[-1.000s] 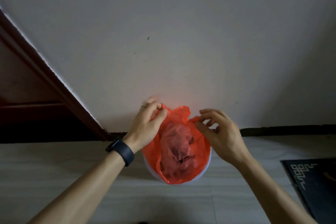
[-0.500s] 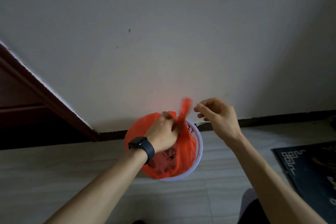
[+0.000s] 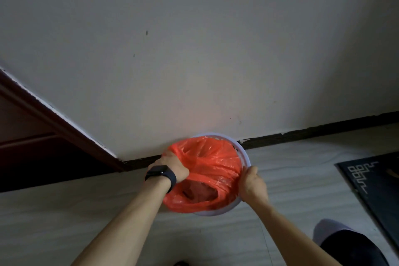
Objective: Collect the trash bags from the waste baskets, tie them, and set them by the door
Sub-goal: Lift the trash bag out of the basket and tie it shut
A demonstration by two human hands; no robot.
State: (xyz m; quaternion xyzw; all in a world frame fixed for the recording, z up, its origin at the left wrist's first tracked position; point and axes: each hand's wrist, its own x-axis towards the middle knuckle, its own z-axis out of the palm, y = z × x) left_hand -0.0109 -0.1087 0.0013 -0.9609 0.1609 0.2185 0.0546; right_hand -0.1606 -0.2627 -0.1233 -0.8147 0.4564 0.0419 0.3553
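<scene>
An orange trash bag [image 3: 210,164] fills a white round waste basket [image 3: 243,154] that stands on the floor against the wall. My left hand [image 3: 174,165], with a dark watch on its wrist, grips a bunched part of the bag at its left edge. My right hand [image 3: 252,185] holds the right side, fingers curled over the bag's edge and the basket rim. Crumpled trash shows through an opening near the bag's front.
A dark wooden door frame [image 3: 54,119] slants down at the left, with a dark skirting [image 3: 302,134] along the wall. A black mat [image 3: 375,188] lies on the floor at the right. My knee [image 3: 345,242] shows at the lower right.
My left hand has moved from the bag's middle to its left edge, pulling plastic out. My right hand has come down from mid-air onto the right rim. The raised bag handle has dropped.
</scene>
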